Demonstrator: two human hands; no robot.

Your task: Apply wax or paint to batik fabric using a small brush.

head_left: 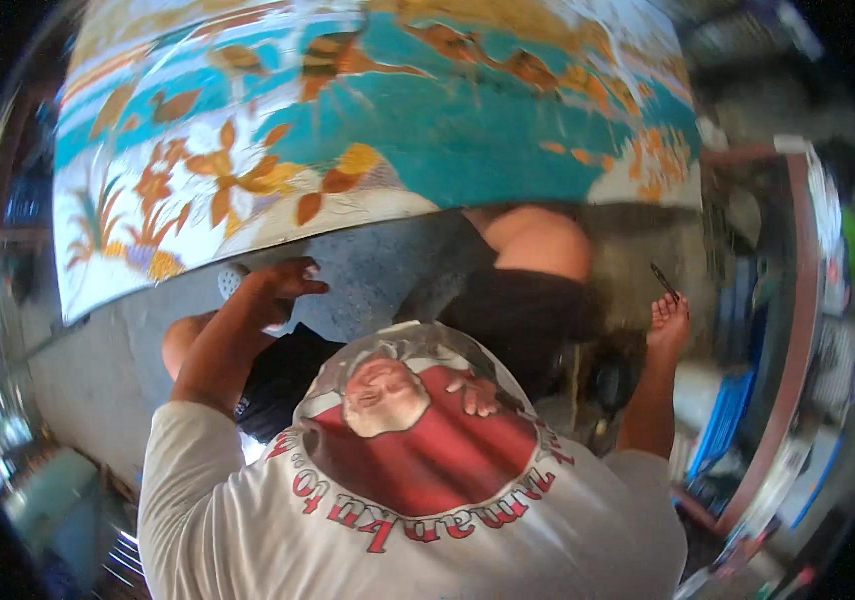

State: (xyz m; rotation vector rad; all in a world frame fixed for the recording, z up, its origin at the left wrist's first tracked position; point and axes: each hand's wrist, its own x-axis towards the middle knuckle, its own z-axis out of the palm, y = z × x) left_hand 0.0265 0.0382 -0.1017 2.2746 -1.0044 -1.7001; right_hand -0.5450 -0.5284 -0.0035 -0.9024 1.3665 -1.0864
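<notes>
A large painted cloth or sheet spreads in front of me, with teal water, orange and brown birds, and plants on it. My right hand is out to the right, away from the painting. Its fingers are closed round a slender dark pen-like tool, which points up and to the left; its exact kind is unclear. Over my left knee, just short of the painting's near edge, hangs my left hand. Its fingers are loosely bent and apart, with nothing visible in them.
A reddish-brown frame runs along the right side, with a blue plastic item inside it. A white thing with holes lies beside my left forearm. At lower left stands a pale green container. Grey floor shows at left.
</notes>
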